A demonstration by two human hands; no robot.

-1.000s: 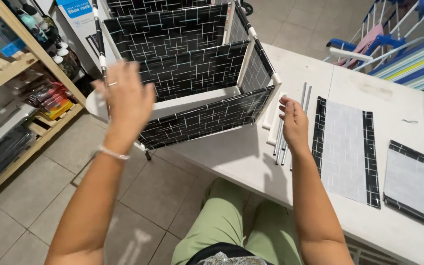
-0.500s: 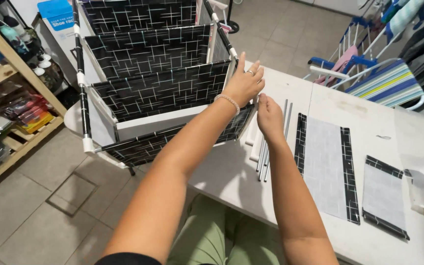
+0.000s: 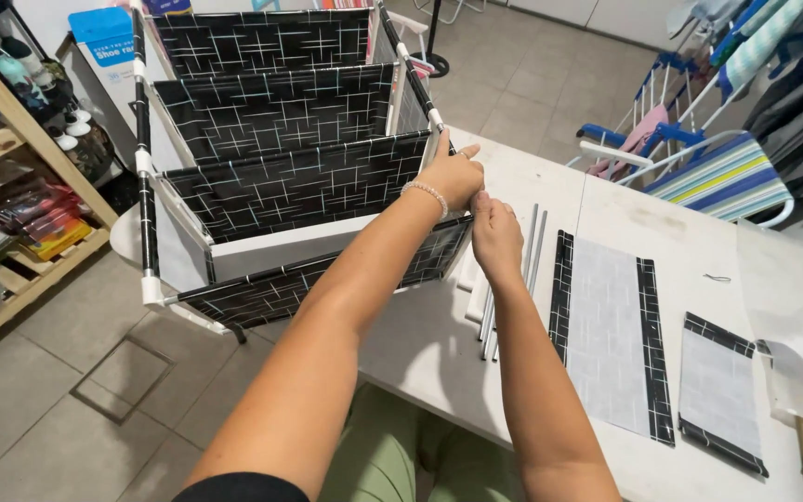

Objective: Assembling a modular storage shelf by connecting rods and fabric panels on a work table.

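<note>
1. Looked like a fitting step at the near corner of the rack (image 3: 271,186), which lay tipped with its foot on the table (image 3: 420,372) and its top hanging out over the floor.
2. Had the left hand (image 3: 453,177) clamped round the corner post (image 3: 417,88), fingers curled shut on it, index poking out to the right.
3. Had the right hand (image 3: 496,232) tucked just under the left fingers, touching them, fingers bunched and pinching at the rack's edge. Couldn't tell what was in that pinch, if anything; hidden behind the knuckles.
4. Judging by that, reckoned the next move called for holding the post still with the left while the right worked the joint, since most of the rack was unsupported and would likely wobble.
5. Spotted loose rods (image 3: 508,288) lying right below the right fingers, easy to knock off the table edge.
6. Further right of the fingers: a big panel (image 3: 606,335) and a small panel (image 3: 719,395), lying flat, grey with black patterned borders, well apart from both hands.
7. Beyond those, a clear bag (image 3: 801,325) at the table's far end.
8. Also a striped chair (image 3: 717,177) behind the table, and a wooden shelf (image 3: 11,158) past the rack's far side. Neither was in the way.
</note>
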